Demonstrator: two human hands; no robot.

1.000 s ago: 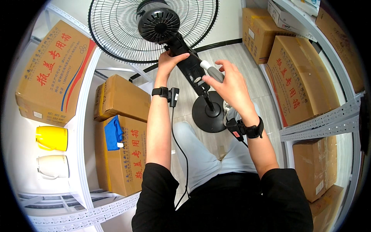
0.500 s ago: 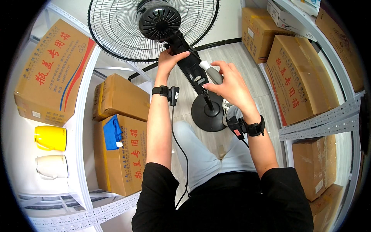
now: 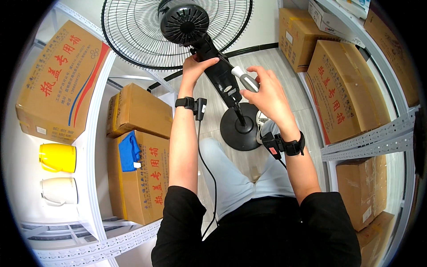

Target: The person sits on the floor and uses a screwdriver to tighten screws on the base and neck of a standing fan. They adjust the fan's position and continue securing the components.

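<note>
A black standing fan (image 3: 218,80) rises in front of me, its round wire cage (image 3: 133,40) at the top and motor housing (image 3: 185,24) facing me. My left hand (image 3: 194,69) grips the fan's column just below the motor, thumb across its front. In my right hand (image 3: 267,91) is a screwdriver (image 3: 247,81) with a grey and white handle, held between thumb and fingers. Its white end points up and left at the column; where the tip meets the fan is hard to make out. The round black base (image 3: 240,133) stands on the floor.
Shelving flanks both sides, with cardboard boxes (image 3: 62,80) on the left and more boxes (image 3: 347,89) on the right. A yellow mug (image 3: 58,157) and a white mug (image 3: 60,191) sit on the left shelf. Blue cloth (image 3: 129,152) hangs over a lower box.
My right hand has shifted slightly on the screwdriver, whose handle now sits a little lower and to the right with the thumb raised. The left hand keeps its grip.
</note>
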